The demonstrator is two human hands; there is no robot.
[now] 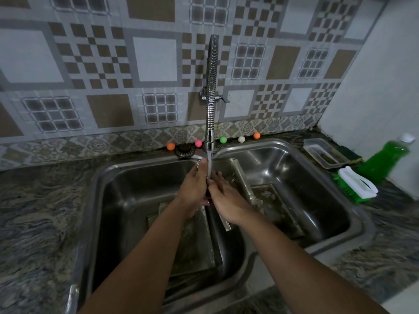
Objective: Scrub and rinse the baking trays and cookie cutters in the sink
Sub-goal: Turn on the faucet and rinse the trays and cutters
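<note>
Both hands meet under the water stream from the faucet, above the divider of the double sink. My left hand has its back to the camera and grips a small cookie cutter, of which only a pink edge shows below the hands. My right hand lies against it with straight, spread fingers in the stream. One dirty baking tray lies in the left basin. A second tray leans on the divider, and a third lies flat in the right basin.
On the counter to the right stand a green dish soap bottle, a white and green scrub brush and a clear plastic container. Small coloured balls line the tiled wall behind the sink. A drain cover lies at the back rim.
</note>
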